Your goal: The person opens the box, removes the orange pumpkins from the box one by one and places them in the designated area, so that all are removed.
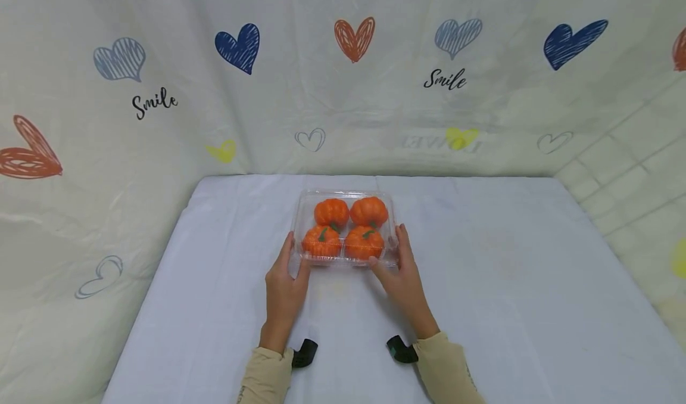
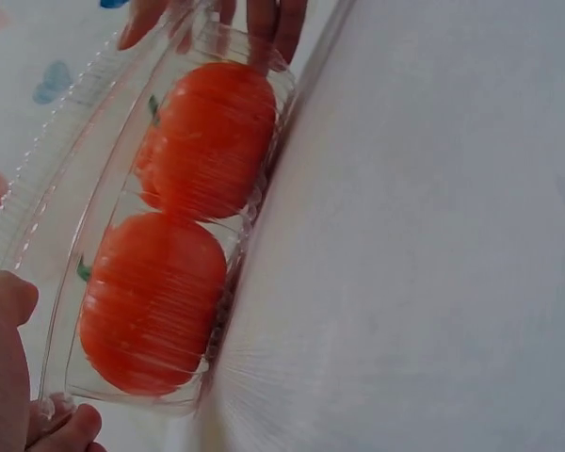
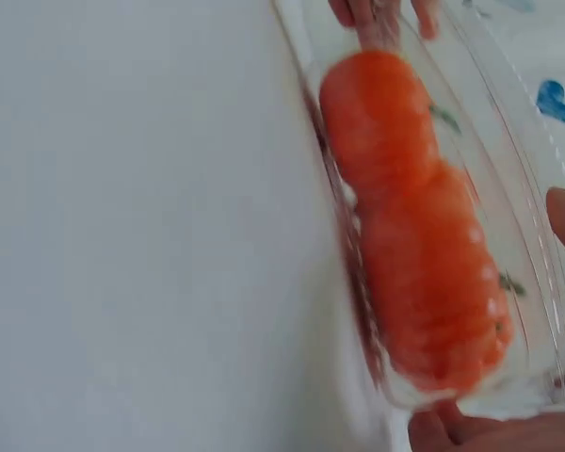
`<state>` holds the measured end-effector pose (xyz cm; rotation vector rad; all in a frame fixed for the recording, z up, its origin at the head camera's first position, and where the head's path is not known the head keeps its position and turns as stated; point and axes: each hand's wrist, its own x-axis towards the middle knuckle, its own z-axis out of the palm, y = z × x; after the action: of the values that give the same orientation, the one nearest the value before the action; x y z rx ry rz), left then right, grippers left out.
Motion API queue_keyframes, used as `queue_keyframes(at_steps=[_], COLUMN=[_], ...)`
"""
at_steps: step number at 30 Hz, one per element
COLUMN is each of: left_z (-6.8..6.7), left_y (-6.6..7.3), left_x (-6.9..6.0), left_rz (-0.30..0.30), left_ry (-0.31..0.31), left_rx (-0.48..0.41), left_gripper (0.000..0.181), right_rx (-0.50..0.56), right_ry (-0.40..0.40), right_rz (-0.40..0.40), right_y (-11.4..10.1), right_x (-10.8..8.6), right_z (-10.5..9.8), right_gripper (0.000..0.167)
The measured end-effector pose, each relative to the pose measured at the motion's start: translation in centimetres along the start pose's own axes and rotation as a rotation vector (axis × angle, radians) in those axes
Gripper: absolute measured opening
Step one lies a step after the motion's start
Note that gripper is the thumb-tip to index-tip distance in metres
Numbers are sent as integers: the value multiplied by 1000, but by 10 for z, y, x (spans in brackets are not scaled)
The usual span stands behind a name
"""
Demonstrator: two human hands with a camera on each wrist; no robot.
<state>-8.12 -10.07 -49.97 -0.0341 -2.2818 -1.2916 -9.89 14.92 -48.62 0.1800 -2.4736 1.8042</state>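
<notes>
A clear plastic box (image 1: 346, 194) holds several small orange pumpkins with green stems, such as the front left pumpkin (image 1: 321, 241) and the back right pumpkin (image 1: 369, 211). My left hand (image 1: 286, 288) grips the box's left side near its front corner, thumb at the front edge. On the opposite side my right hand (image 1: 405, 285) holds the right front corner in the same way. In the left wrist view two pumpkins (image 2: 155, 306) show through the box's ribbed wall. The right wrist view is blurred, with pumpkins (image 3: 433, 273) behind the plastic. I cannot tell whether the lid is fastened.
A white cloth (image 1: 509, 285) covers the table, whose back edge meets a hanging pale curtain (image 1: 343, 94) printed with hearts and words. Dark wrist-worn pieces (image 1: 305, 353) stick out inward by both beige sleeves (image 1: 266, 377).
</notes>
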Motion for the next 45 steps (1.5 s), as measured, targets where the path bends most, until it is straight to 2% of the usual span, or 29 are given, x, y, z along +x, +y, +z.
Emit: queue_keyframes(at_steps=[3,6,15,20,28,35,40,45], left_z=[0,1,1,1,3,1,-1,-2], left_y=[2,2,2,3,1,-1,2,2], left_x=[0,0,0,0,-2,-2,0,3], left_rz=[-14,-15,-9,3,9,-5,-56,-199], left_ry=[-1,1,-8,0,2,11,27,-40], left_rx=[8,17,22,16,20,15,-36,-179], left_gripper=[62,63,64,63,63,66,84,107], right_rx=[41,68,185,152,95,36,63,57], right_ry=[16,20,98,83,-27,-23,-11,10], right_rz=[48,78,7,-2,-9,-34,-58,-82], right_y=[-2,-2,5,3,6,7,6,1], right_x=[-4,-6,-7,-7,-4,-1,-1,-3], right_z=[7,10,18,15,0,-3,-1,-2], right_gripper=[107,110,91,79,67,61,62,62])
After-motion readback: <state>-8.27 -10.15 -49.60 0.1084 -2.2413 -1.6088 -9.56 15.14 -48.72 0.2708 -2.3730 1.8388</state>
